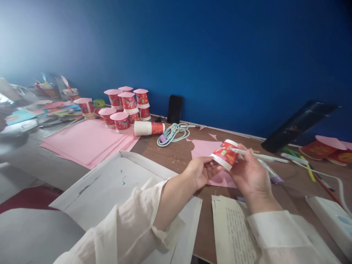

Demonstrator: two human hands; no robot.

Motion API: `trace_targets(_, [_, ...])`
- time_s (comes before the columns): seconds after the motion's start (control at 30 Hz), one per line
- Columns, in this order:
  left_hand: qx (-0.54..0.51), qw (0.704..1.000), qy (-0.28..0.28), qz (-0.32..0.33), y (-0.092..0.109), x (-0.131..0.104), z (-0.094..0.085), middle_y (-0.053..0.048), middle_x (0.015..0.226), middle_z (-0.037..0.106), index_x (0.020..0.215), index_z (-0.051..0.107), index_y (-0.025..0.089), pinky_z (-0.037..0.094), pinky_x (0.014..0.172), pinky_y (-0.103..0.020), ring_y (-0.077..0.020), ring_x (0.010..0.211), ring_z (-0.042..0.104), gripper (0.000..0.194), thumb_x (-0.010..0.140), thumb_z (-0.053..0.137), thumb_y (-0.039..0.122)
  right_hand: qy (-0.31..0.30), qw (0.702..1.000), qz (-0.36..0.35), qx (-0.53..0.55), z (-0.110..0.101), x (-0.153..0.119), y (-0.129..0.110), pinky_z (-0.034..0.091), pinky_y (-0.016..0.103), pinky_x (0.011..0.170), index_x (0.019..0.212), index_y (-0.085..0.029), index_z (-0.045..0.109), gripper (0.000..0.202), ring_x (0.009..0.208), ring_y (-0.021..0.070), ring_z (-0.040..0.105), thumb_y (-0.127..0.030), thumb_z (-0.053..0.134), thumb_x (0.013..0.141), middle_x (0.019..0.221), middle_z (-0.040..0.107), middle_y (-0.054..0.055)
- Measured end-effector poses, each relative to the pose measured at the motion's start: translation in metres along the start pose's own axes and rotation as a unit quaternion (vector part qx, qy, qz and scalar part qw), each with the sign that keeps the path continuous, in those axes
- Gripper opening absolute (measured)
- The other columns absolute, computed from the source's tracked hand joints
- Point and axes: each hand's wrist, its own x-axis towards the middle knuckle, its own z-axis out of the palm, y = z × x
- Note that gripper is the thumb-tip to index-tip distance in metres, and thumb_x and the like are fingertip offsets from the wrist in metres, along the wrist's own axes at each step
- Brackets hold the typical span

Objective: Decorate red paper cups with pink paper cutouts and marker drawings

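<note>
Tilted between my two hands is a red paper cup (226,154) with white bands at both ends and a printed pattern. My left hand (202,171) grips its lower left edge with thumb and fingers. In my right hand (253,176) is a white pen (261,157), pinched by thumb and fingers, its tip close to the cup's printed side. The right fingers also seem to be against the cup, partly hidden behind it. Under the hands lies a cut sheet of pink paper (202,148) on the brown table (162,154).
Pink-topped red cups (121,121) stand grouped at the back left beside stacked pink sheets (79,141). A sleeve of nested cups (148,128), a coiled cable (173,135) and a phone (175,109) are near the wall. A white tray (110,190) and printed papers (232,227) lie in front.
</note>
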Motion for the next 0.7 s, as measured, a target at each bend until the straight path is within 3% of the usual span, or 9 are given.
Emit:
trace_targets(0.07, [0.035, 0.999, -0.015, -0.011, 0.001, 0.001, -0.001, -0.01, 0.06, 0.062, 0.079, 0.063, 0.0, 0.059, 0.059, -0.023, -0.0145, 0.051, 0.064, 0.013, 0.082, 0.05, 0.0, 0.0, 1.0, -0.003, -0.001, -0.001, 0.0, 0.001, 0.057, 0.042, 0.076, 0.095, -0.029, 0.072, 0.023, 0.092, 0.0216, 0.07, -0.048, 0.06, 0.088, 0.105, 0.074, 0.002])
trace_targets(0.27, [0.104, 0.992, -0.07, -0.035, -0.001, 0.003, -0.006, -0.013, 0.074, 0.069, 0.084, 0.065, 0.002, 0.059, 0.07, -0.026, -0.0181, 0.069, 0.071, 0.017, 0.09, 0.051, 0.01, 0.085, 0.995, 0.016, 0.04, 0.005, -0.002, -0.002, 0.056, 0.036, 0.081, 0.097, -0.025, 0.073, 0.025, 0.098, 0.0203, 0.068, -0.044, 0.068, 0.083, 0.11, 0.073, 0.005])
trace_targets(0.4, [0.13, 0.985, -0.109, -0.016, -0.005, 0.002, -0.008, -0.012, 0.081, 0.071, 0.087, 0.067, 0.003, 0.058, 0.077, -0.027, -0.0154, 0.073, 0.07, 0.008, 0.084, 0.063, 0.01, 0.115, 0.991, 0.015, 0.065, 0.012, -0.005, -0.006, 0.055, 0.033, 0.08, 0.096, -0.024, 0.073, 0.024, 0.098, 0.0198, 0.067, -0.042, 0.07, 0.08, 0.108, 0.073, 0.005])
trace_targets(0.63, [0.144, 0.984, -0.105, -0.003, -0.006, 0.0, -0.008, -0.008, 0.071, 0.069, 0.079, 0.068, 0.004, 0.057, 0.067, -0.016, -0.0097, 0.065, 0.067, 0.012, 0.085, 0.058, 0.003, 0.135, 0.989, 0.037, 0.047, 0.012, -0.004, -0.007, 0.056, 0.033, 0.072, 0.096, -0.025, 0.072, 0.028, 0.09, 0.0185, 0.067, -0.045, 0.071, 0.077, 0.107, 0.071, 0.004])
trace_targets(0.7, [0.133, 0.987, -0.089, 0.005, -0.005, 0.001, -0.007, -0.009, 0.072, 0.069, 0.079, 0.067, 0.003, 0.057, 0.069, -0.017, -0.0102, 0.066, 0.068, 0.013, 0.085, 0.056, 0.003, 0.151, 0.988, 0.013, 0.021, 0.011, -0.004, -0.008, 0.055, 0.032, 0.072, 0.096, -0.025, 0.073, 0.027, 0.089, 0.0171, 0.065, -0.044, 0.073, 0.076, 0.107, 0.07, 0.003])
